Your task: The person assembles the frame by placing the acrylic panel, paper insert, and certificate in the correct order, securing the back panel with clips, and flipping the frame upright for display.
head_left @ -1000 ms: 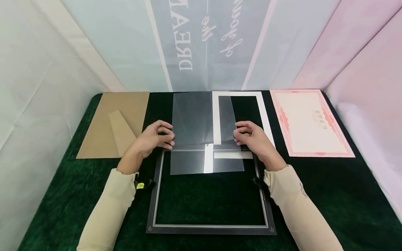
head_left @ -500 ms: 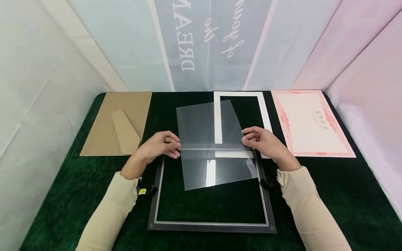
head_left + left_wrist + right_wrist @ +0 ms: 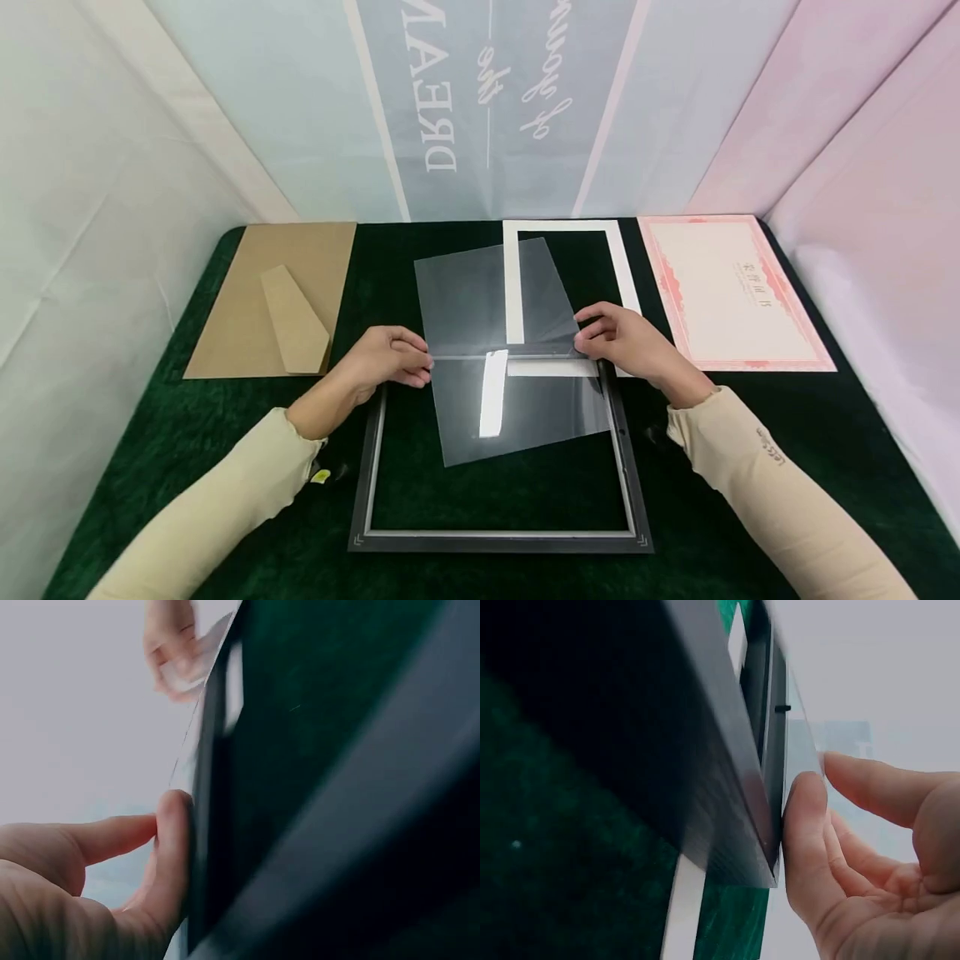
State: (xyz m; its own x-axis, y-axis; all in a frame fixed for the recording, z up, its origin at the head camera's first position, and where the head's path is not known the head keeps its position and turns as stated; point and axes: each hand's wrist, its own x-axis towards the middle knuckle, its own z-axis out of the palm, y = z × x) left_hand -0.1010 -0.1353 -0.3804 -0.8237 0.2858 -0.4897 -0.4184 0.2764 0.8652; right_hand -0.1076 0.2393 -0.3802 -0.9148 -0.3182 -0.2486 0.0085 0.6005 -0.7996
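Note:
A clear transparent sheet [image 3: 465,317] is held by its two side edges above a dark picture frame [image 3: 495,543]. My left hand [image 3: 390,358] pinches the sheet's left edge between thumb and fingers; the left wrist view shows this left hand [image 3: 127,870] close beside the frame's edge. At the opposite edge, my right hand [image 3: 618,337] pinches the sheet, and in the right wrist view the right hand [image 3: 870,847] has its fingertips right by the frame's side. The sheet is turned slightly, its near edge slanting over the frame's opening, with a bright reflection on it.
A brown backing board [image 3: 225,325] with an easel leg [image 3: 296,325] lies at left. Behind the frame is a white mat border [image 3: 562,225], partly seen through the sheet. A pink-bordered certificate [image 3: 735,308] lies at right. All rest on a green cloth [image 3: 315,550].
The sheet has come nearer to me from the back of the frame, and it has turned, its left near corner now lower. Both hands moved toward me with it, still pinching its edges.

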